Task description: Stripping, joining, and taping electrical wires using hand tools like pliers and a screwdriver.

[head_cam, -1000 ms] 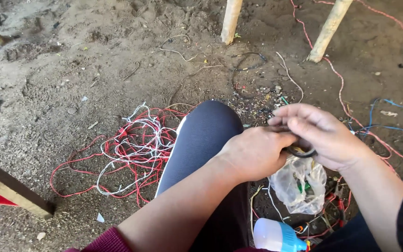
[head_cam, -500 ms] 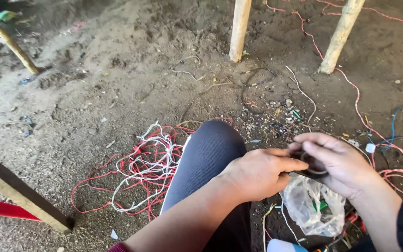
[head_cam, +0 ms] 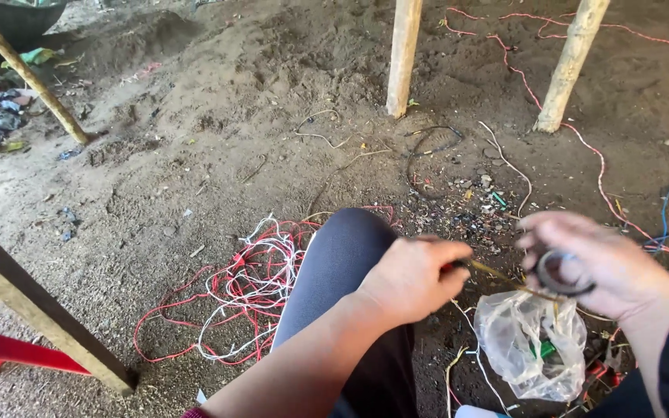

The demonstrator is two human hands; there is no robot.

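My left hand (head_cam: 412,279) rests over my raised knee (head_cam: 346,248) and pinches the end of a thin yellowish wire (head_cam: 497,275). That wire runs to the right toward my right hand (head_cam: 598,263), which grips a dark roll of tape (head_cam: 559,272) and looks motion-blurred. Just below the two hands a clear plastic bag (head_cam: 532,344) with small green pieces inside lies on the dirt.
A tangle of red and white wires (head_cam: 234,298) lies left of my knee. Two wooden posts (head_cam: 403,54) (head_cam: 571,62) stand ahead, another slanted post (head_cam: 32,310) at the left beside a red chair edge (head_cam: 1,352). Red and blue wires (head_cam: 660,224) trail right.
My hands have drawn apart: the right hand with the tape roll moved right, stretching the wire out from the left hand. The view tilted up a little.
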